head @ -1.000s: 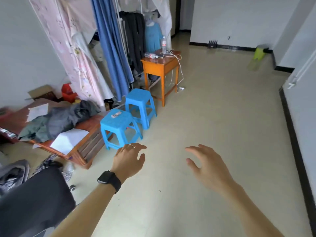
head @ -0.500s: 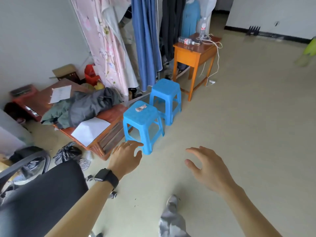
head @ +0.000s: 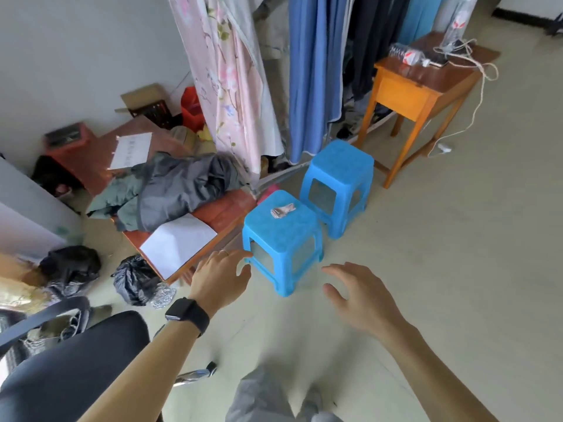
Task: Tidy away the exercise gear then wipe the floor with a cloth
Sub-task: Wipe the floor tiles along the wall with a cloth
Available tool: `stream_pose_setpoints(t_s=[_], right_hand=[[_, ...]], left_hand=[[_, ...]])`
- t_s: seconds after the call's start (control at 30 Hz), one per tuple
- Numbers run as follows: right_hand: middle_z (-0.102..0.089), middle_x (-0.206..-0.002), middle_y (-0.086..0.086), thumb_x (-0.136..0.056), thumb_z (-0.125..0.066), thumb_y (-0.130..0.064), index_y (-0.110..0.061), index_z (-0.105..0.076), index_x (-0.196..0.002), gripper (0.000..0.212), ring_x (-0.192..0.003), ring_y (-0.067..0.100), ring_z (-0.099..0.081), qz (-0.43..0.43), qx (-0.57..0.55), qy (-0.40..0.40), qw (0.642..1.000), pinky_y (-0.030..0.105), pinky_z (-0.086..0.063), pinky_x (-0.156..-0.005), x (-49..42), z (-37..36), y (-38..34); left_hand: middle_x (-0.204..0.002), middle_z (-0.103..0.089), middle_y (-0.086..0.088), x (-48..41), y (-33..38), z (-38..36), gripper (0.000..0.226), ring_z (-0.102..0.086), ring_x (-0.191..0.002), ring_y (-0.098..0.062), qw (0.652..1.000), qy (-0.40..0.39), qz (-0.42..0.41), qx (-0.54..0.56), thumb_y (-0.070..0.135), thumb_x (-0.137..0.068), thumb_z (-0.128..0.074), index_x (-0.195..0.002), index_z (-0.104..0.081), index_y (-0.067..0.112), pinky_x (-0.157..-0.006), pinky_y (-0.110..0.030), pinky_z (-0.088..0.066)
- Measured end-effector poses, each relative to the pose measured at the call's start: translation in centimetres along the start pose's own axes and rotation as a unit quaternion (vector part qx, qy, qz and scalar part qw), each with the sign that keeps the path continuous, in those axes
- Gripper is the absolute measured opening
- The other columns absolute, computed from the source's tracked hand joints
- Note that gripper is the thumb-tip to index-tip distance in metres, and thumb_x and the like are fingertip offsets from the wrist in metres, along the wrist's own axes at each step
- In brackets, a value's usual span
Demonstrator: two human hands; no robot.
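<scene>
A small crumpled whitish cloth lies on top of the nearer blue plastic stool. My left hand, with a black watch on the wrist, hovers just in front of that stool's left corner, fingers relaxed and holding nothing. My right hand is spread over the pale floor to the stool's right, also empty. No exercise gear is recognisable in this view.
A second blue stool stands behind the first. An orange wooden table with bottles and a white cable is at the back right. A low red table bears grey clothes and papers. Black bags and a black chair sit left.
The view has swung down and forward towards the stools, which now appear much closer. Both hands stay open and empty, now near the nearer stool. My grey trouser legs have come into view.
</scene>
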State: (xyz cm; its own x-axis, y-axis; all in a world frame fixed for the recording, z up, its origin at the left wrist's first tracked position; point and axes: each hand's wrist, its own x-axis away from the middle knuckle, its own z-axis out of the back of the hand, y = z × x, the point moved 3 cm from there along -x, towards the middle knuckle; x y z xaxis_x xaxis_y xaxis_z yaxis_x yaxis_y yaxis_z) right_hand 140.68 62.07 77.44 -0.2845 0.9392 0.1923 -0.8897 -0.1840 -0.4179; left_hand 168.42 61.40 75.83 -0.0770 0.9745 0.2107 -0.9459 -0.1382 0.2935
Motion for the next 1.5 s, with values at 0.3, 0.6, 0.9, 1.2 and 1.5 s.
stream_pose_setpoints(t_s=[0.3,0.6,0.9,1.2,1.5], right_hand=[[-0.060,-0.128,-0.010,-0.097,-0.049,-0.043,-0.033,-0.053,-0.135,0.040,-0.122,0.015,-0.052,-0.014,-0.008,-0.036,0.999,0.029,-0.042,-0.099,-20.3,-2.6,0.0],[-0.045,-0.147,-0.013,-0.099,-0.046,-0.043,-0.029,-0.038,-0.148,0.051,-0.136,0.011,-0.039,-0.087,-0.062,-0.128,0.986,0.024,-0.033,-0.110,-37.0,-11.0,2.5],[0.001,-0.166,0.002,-0.100,-0.043,-0.038,-0.031,-0.009,-0.157,0.066,-0.151,0.028,-0.007,-0.063,0.075,-0.208,0.973,0.044,-0.022,-0.118,-49.8,-26.6,10.0],[-0.052,-0.122,0.004,-0.075,-0.075,-0.024,-0.032,-0.048,-0.135,0.067,-0.122,0.029,-0.048,0.041,0.177,-0.086,0.980,0.051,-0.039,-0.098,-53.1,-34.8,13.5],[-0.068,-0.069,-0.004,-0.093,-0.054,-0.021,-0.021,-0.062,-0.089,0.009,-0.065,0.021,-0.061,-0.301,-0.311,-0.236,0.870,0.042,-0.050,-0.068,-47.0,-27.9,12.7]], left_hand=[[-0.136,-0.057,0.018,-20.4,-3.6,-1.7,0.036,-0.055,-0.123,-0.018,0.998,-0.052,0.013,0.032,0.038,-0.095,-0.043,-0.127,-0.058,0.044,-0.098,-0.037,-0.047],[-0.160,-0.031,0.006,-36.8,-6.5,-8.8,0.048,-0.025,-0.148,-0.016,0.987,-0.158,-0.022,0.012,0.035,-0.098,-0.047,-0.146,-0.044,0.036,-0.120,-0.035,-0.021],[-0.167,0.011,0.003,-44.6,-11.4,-24.5,0.068,0.006,-0.154,-0.027,0.956,-0.282,-0.005,-0.076,0.047,-0.101,-0.038,-0.158,-0.003,0.036,-0.124,-0.048,-0.003],[-0.160,0.031,0.008,-44.6,-13.7,-32.6,0.081,0.020,-0.151,-0.029,0.939,-0.307,-0.005,-0.154,0.059,-0.097,-0.036,-0.153,0.019,0.041,-0.117,-0.059,0.009],[-0.158,-0.034,0.001,-47.3,-8.9,-24.9,0.062,-0.034,-0.143,-0.024,0.921,-0.385,0.061,-0.026,0.045,-0.096,-0.044,-0.154,-0.028,0.030,-0.115,-0.040,-0.033]])
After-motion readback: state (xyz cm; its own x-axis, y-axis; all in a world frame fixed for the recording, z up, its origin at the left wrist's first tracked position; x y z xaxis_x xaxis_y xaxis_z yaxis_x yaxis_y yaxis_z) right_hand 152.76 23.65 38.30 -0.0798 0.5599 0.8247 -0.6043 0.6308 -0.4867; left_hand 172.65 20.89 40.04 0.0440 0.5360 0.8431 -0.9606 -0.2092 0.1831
